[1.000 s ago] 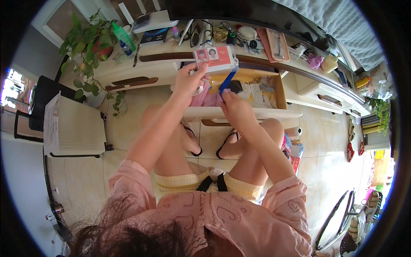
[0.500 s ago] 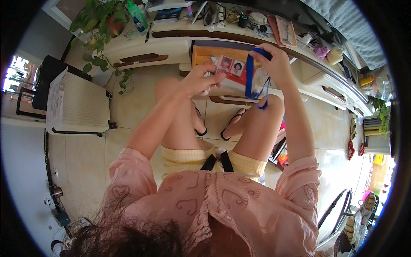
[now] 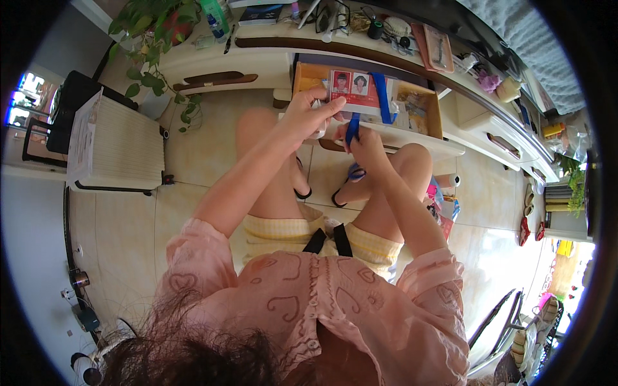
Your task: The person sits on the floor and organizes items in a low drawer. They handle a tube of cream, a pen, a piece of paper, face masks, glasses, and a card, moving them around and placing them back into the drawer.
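Note:
My left hand (image 3: 311, 117) pinches a red and white badge card (image 3: 364, 103) in a clear holder, with two small portrait photos on it. Something whitish also shows under that hand's fingers, too hidden to name. A blue lanyard (image 3: 384, 100) drapes over the card's right side. Just below the card, my right hand (image 3: 368, 147) is closed on a length of the strap, and a loop of it dangles under the wrist. Behind the card an open drawer (image 3: 435, 116) holds small packets and papers, partly covered by my hands and the card.
A cabinet top (image 3: 270, 40) crowded with glasses, bottles and small items runs above the drawer. At the left stand a trailing potted plant (image 3: 152, 77) and a white ribbed suitcase (image 3: 122, 145). Beside my right knee lie a paper roll (image 3: 447, 181) and colourful packages (image 3: 444, 209).
My right hand has come down and leftward, from above the drawer to below the card, with the lanyard. The card now faces up more plainly, and the strap lies across it.

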Available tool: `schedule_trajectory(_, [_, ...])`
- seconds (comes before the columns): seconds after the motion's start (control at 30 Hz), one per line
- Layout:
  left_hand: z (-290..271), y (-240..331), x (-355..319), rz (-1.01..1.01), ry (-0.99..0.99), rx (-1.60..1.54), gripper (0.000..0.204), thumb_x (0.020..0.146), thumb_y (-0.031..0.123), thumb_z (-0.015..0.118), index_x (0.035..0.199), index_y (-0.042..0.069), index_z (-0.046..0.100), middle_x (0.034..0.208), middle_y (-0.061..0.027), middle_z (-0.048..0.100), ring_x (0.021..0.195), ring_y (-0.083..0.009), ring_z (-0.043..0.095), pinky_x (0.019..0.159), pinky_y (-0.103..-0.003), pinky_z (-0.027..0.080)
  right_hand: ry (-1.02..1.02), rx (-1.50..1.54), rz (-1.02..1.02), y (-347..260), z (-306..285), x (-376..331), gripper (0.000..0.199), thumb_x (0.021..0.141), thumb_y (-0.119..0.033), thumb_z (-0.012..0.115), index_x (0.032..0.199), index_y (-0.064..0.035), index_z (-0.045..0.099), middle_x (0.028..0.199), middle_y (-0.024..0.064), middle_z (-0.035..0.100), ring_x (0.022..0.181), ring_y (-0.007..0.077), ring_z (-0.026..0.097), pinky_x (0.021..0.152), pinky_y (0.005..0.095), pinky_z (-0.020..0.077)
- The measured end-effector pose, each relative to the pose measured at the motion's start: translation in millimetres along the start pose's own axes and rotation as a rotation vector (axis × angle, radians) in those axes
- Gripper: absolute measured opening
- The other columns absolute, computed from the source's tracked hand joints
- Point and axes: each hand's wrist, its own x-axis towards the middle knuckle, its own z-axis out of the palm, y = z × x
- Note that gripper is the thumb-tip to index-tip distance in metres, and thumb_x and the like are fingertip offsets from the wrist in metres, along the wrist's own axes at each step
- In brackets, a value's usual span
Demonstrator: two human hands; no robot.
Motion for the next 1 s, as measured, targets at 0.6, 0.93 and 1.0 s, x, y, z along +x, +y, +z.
schedule_trajectory(0.6, [-19.3, -5.8, -3.3, -0.013, 0.119, 0.180, 0.024, 0.084, 0.026, 0.060, 0.090, 0.003, 0.061, 0.067, -0.0031, 0.057, 0.044, -0.0025, 0.037, 0.037, -0.019, 0.027, 0.000, -0.363, -0.199, -69.8, -31.7, -42.5, 0.009, 0.084, -0.013, 0.051, 0.085, -0.0039, 0.053, 0.064, 0.0194, 0.054, 0.062, 0.0393, 0.051, 0.055, 0.0442, 0.0405])
schedule_trajectory(0.93, [-28.9, -15.7, 3.1, 0.019, 0.145, 0.089, 0.026, 0.083, 0.027, 0.062, 0.081, 0.001, 0.059, 0.056, 0.0014, 0.046, 0.041, -0.0019, 0.034, 0.036, -0.019, 0.022, -0.024, -0.490, -0.262, -48.2, -23.7, -52.4, 0.013, 0.084, -0.017, 0.053, 0.083, -0.0042, 0.054, 0.062, 0.0169, 0.055, 0.060, 0.0369, 0.054, 0.052, 0.0432, 0.0421])
schedule_trajectory(1.0, [-29.4, -17.5, 4.3, 0.029, 0.137, 0.063, 0.026, 0.083, 0.027, 0.063, 0.080, 0.001, 0.059, 0.056, 0.0015, 0.045, 0.041, -0.0017, 0.033, 0.036, -0.019, 0.021, -0.018, -0.489, -0.191, -38.9, -27.1, -47.6, 0.015, 0.084, -0.018, 0.053, 0.083, -0.0035, 0.055, 0.062, 0.0176, 0.055, 0.060, 0.0358, 0.055, 0.052, 0.0429, 0.0424])
